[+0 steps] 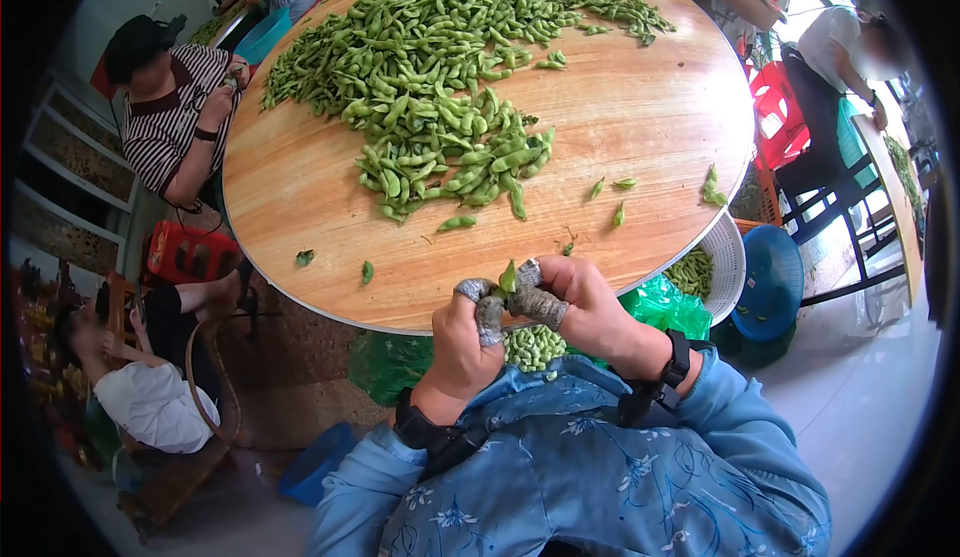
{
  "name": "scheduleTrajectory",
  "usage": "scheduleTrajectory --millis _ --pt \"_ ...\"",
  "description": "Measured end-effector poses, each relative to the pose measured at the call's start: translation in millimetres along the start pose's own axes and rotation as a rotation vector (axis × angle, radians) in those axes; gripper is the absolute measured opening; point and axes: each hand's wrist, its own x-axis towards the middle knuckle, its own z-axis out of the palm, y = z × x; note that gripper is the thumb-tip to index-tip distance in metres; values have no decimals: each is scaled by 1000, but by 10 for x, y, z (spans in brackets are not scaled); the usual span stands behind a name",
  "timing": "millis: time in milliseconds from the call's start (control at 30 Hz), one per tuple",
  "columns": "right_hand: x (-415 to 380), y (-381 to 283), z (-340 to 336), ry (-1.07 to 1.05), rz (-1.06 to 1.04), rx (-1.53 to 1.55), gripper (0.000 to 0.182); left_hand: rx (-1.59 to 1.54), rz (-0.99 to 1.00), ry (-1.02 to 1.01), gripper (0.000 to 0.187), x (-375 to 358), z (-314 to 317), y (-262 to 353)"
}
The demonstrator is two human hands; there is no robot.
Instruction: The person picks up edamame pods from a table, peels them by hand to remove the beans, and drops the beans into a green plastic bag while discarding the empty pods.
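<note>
Between my two hands, above the near edge of the table, is a green soybean pod [508, 277]. My left hand [468, 342] is closed in a pinch at its left side, with grey wrapping on the thumb and a finger. From the right, my right hand [580, 307] pinches the same pod, its thumb and finger wrapped likewise. Below the hands, shelled green beans [535, 348] lie in a pile near my lap; what holds them is mostly hidden. A large heap of soybean pods [430, 67] covers the far left of the round wooden table [640, 117].
A few loose pods [457, 223] lie on the table. At right are a white basket [735, 262] with pods, a blue basin [768, 282] and green plastic [665, 307]. A person in stripes [175, 107] sits at left; others are around the room. A red stool [190, 254] stands left.
</note>
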Motion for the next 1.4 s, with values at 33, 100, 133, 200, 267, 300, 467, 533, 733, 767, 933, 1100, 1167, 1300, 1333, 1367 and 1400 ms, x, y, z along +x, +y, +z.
scheduleTrajectory --millis 33,100,133,200,267,300,467,533,733,767,933,1100,1167,1300,1333,1367,1400 --pt "-3 -1 12 9 -45 -26 10 0 -1 0 10 2 6 10" --pt "-2 99 -13 22 -89 -79 13 -207 -210 -39 14 20 5 32" --pt "-2 127 -25 33 -132 -132 17 -207 -211 -38 14 19 10 4" --pt "-8 88 -60 42 -254 -474 18 -600 -500 -83 14 16 18 -59" --pt "-7 43 -57 48 -375 -819 20 -752 -612 -38 15 55 55 3" --pt "4 31 -34 63 -477 -854 18 -901 -722 11 16 85 61 35" --pt "8 -43 -32 12 -685 -1055 13 -1012 -849 -248 21 150 -108 -48" --pt "-34 -80 -17 44 -39 -196 10 -1017 -841 -295 22 128 -94 -72" --pt "-20 -13 -107 45 34 -136 10 -732 -562 -316 24 176 -68 173" --pt "-24 -36 -97 42 42 -127 9 -788 -636 -322 22 176 -79 156" --pt "-63 -33 -106 11 -162 -498 7 -922 -731 -336 16 138 -120 6" --pt "-64 15 -100 66 -83 -338 6 -1018 -803 -377 15 142 -125 -3" --pt "-66 10 -116 88 -39 -326 6 -989 -795 -353 13 150 -120 97" --pt "-66 -22 -117 22 -80 -381 7 -846 -692 -267 13 108 -32 55" --pt "-65 -39 -116 -2 -80 -329 8 -846 -692 -268 13 106 -45 38" --pt "-66 -48 -117 -26 -80 -276 8 -828 -672 -318 14 106 -72 18" --pt "-71 -30 -120 -24 -79 -275 8 -811 -651 -369 14 105 -86 7"
